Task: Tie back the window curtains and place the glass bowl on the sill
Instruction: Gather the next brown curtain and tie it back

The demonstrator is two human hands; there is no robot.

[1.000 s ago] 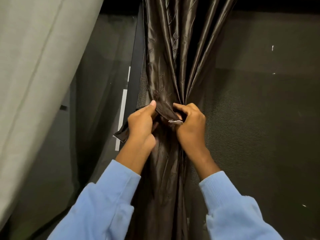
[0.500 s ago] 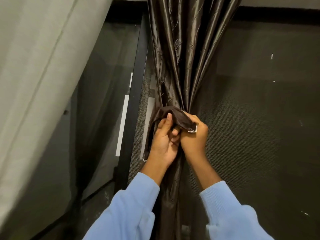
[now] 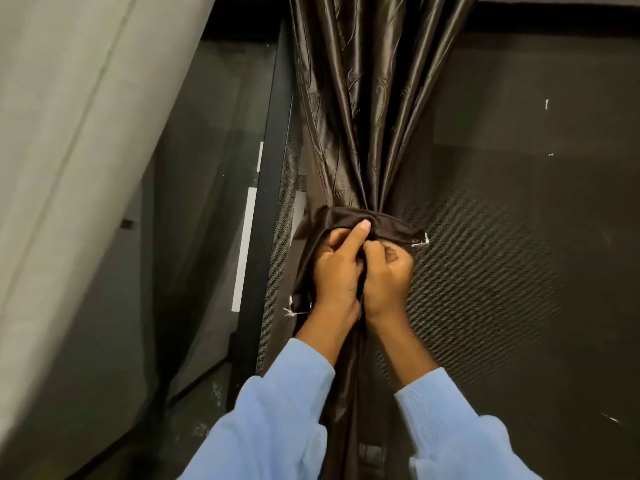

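Here, from my remote seat, I see first a wide pale grey curtain (image 3: 69,168), which fills the left side and leans from top right to bottom left. On the right is a dark mesh screen (image 3: 519,254), with small white marks on it. Between them hangs the brown curtain (image 3: 363,98), shiny and pleated. Its long axis goes straight from top to bottom of the view. The pleats spread wide at the top and come together into a narrow waist near the middle. A black frame (image 3: 273,161) stands just beside it on the left.

Two light blue sleeves (image 3: 277,410) come up from the bottom edge. The left hand (image 3: 337,271) has its fingers curled on the fabric, and its thumb points up and presses on the tie band (image 3: 391,225). The right hand (image 3: 389,271) touches the left one; it is closed like a fist and grips the band's lower edge, with the fingertips hidden from me.

The band lies across the curtain at the waist. One end points right, with white loose threads (image 3: 420,240), and the other end hangs down at the left
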